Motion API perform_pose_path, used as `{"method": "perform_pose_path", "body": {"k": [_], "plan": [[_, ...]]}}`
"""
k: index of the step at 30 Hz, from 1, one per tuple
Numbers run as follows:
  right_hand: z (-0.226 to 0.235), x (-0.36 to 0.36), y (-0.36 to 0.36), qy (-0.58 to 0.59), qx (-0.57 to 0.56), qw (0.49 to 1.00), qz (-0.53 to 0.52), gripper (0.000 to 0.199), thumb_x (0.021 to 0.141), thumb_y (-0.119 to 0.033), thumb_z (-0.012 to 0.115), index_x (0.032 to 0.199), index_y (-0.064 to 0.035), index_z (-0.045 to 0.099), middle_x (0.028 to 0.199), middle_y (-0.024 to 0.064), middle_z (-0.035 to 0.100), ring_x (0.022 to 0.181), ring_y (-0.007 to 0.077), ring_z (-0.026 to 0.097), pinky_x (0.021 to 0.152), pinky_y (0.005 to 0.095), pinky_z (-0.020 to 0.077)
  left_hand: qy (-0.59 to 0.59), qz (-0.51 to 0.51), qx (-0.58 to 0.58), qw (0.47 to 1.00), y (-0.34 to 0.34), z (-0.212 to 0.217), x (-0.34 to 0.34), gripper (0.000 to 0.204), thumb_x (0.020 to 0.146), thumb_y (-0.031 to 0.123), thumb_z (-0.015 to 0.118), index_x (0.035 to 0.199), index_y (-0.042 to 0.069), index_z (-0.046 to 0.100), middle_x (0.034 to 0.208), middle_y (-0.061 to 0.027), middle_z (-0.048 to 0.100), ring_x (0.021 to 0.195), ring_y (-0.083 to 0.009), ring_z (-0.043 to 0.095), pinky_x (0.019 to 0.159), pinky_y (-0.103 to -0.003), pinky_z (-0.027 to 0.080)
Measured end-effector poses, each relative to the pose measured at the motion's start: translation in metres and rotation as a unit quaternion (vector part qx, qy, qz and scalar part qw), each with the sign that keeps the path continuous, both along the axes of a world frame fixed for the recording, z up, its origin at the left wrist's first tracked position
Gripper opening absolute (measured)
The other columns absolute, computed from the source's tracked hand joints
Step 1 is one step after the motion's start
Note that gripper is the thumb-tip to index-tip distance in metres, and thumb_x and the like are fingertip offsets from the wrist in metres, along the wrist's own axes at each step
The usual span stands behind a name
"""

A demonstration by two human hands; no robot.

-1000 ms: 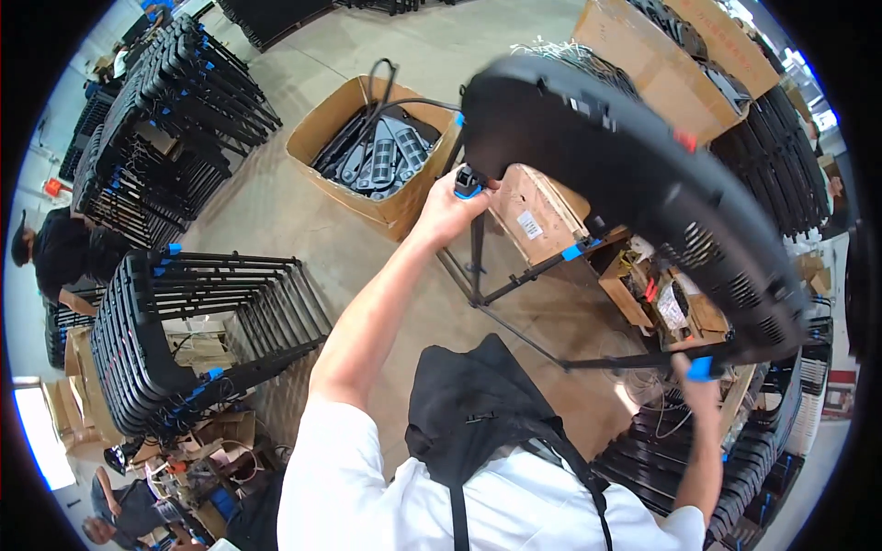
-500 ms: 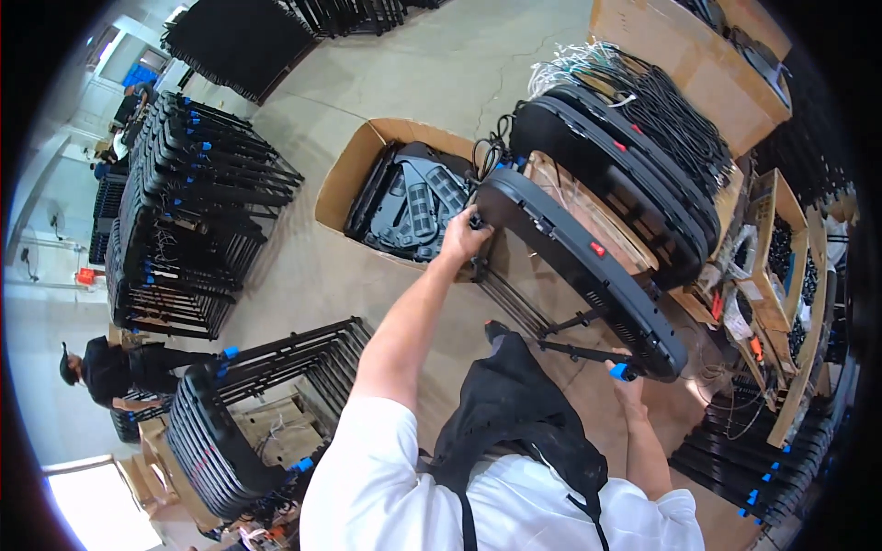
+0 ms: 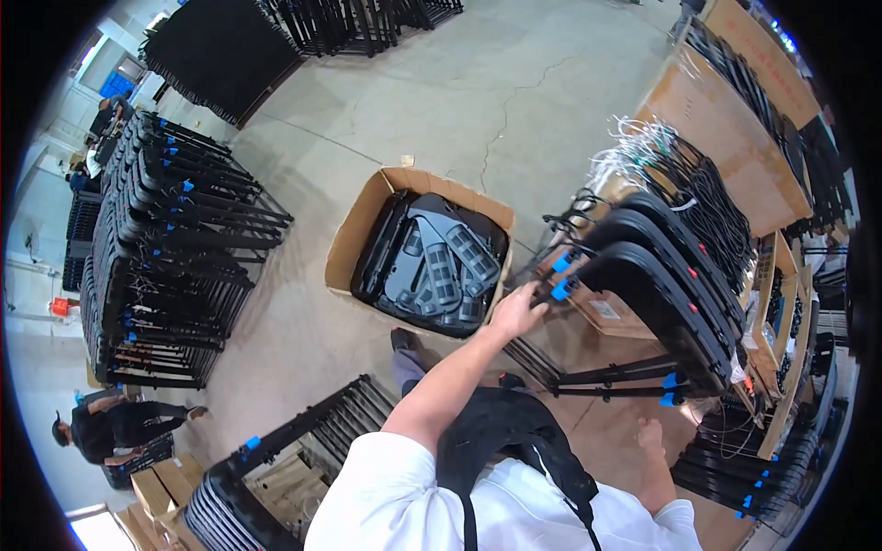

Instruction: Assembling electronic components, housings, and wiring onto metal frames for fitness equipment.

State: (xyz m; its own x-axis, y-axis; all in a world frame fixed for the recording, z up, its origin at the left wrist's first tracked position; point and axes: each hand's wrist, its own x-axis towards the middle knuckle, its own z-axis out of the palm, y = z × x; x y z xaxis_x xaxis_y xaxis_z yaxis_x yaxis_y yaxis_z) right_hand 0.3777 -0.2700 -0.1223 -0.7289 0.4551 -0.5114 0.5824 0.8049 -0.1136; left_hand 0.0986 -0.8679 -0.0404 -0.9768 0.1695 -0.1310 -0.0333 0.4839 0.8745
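Observation:
My left hand (image 3: 516,312) is closed on a dark tube at the near left end of a black U-shaped frame (image 3: 648,275), beside a blue clip (image 3: 560,290). The frame has a rounded housing with a small red switch and long tubular legs. It stands against similar frames on its right. My right hand (image 3: 650,434) is below the frame's lower blue clips (image 3: 669,395), apart from them, with loosely bent fingers and nothing visible in it.
An open cardboard box (image 3: 344,248) of grey and black plastic parts stands ahead. Bundled black cables (image 3: 712,188) hang at the right, near a wooden bin (image 3: 781,303). Racks of black frames (image 3: 156,266) stand left, where a person in black (image 3: 119,427) walks.
The black frame has moved right against the similar frames. My left hand has moved right and lower with it. My right hand has let go of the blue-clipped lower end.

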Motion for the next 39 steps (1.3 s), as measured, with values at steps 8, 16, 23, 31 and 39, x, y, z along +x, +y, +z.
{"method": "perform_pose_path", "body": {"k": [8, 16, 23, 31, 39], "plan": [[0.02, -0.016, -0.344, -0.176, -0.253, 0.932, -0.189, 0.022, 0.097, -0.026, 0.068, 0.104, -0.0071, 0.074, 0.087, 0.0039, 0.069, 0.071, 0.0115, 0.065, 0.062, 0.0288, 0.0538, -0.361, 0.453, -0.025, 0.815, -0.403, -0.22, 0.134, 0.068, 0.089, 0.051, 0.068, 0.131, -0.003, 0.064, 0.124, -0.0294, 0.069, 0.118, -0.0404, 0.068, 0.105, -0.047, 0.051], [0.141, -0.136, -0.573, -0.193, -0.257, 0.942, -0.096, 0.033, 0.099, -0.027, 0.07, 0.12, -0.0022, 0.07, 0.101, 0.0052, 0.075, 0.083, 0.0125, 0.072, 0.071, 0.0261, 0.0551, -0.434, 0.501, 0.122, 0.739, -0.573, -0.286, 0.077, 0.094, 0.089, 0.044, 0.081, 0.162, 0.012, 0.032, 0.133, -0.0192, 0.062, 0.099, -0.0309, 0.069, 0.068, -0.044, 0.062], [0.17, -0.183, -0.628, -0.16, -0.183, 0.958, -0.152, 0.026, 0.097, -0.023, 0.068, 0.115, -0.0036, 0.072, 0.093, 0.0025, 0.073, 0.079, 0.0104, 0.069, 0.067, 0.0261, 0.0535, -0.333, 0.518, 0.16, 0.772, -0.571, -0.329, -0.036, 0.038, 0.09, 0.003, 0.057, 0.128, 0.004, 0.055, 0.105, -0.0149, 0.067, 0.076, -0.0255, 0.069, 0.059, -0.039, 0.058], [0.096, -0.197, -0.656, -0.243, -0.245, 0.937, -0.046, 0.029, 0.096, -0.031, 0.068, 0.113, -0.008, 0.075, 0.093, 0.0038, 0.074, 0.085, 0.0135, 0.07, 0.077, 0.0306, 0.0572, -0.228, 0.295, 0.026, 0.927, -0.539, -0.318, -0.346, 0.068, 0.088, 0.016, 0.058, 0.153, 0.002, 0.046, 0.143, -0.0251, 0.061, 0.135, -0.0377, 0.058, 0.113, -0.042, 0.045], [-0.028, -0.487, -0.682, -0.059, -0.15, 0.987, -0.002, 0.046, 0.09, -0.044, 0.071, 0.112, -0.0036, 0.076, 0.1, 0.0179, 0.078, 0.095, 0.0316, 0.075, 0.087, 0.0419, 0.0573, -0.126, 0.195, 0.155, 0.96, -0.471, -0.312, -0.583, 0.117, 0.081, 0.02, 0.084, 0.167, 0.008, 0.005, 0.158, -0.0246, 0.042, 0.141, -0.0358, 0.049, 0.116, -0.042, 0.042]]}}
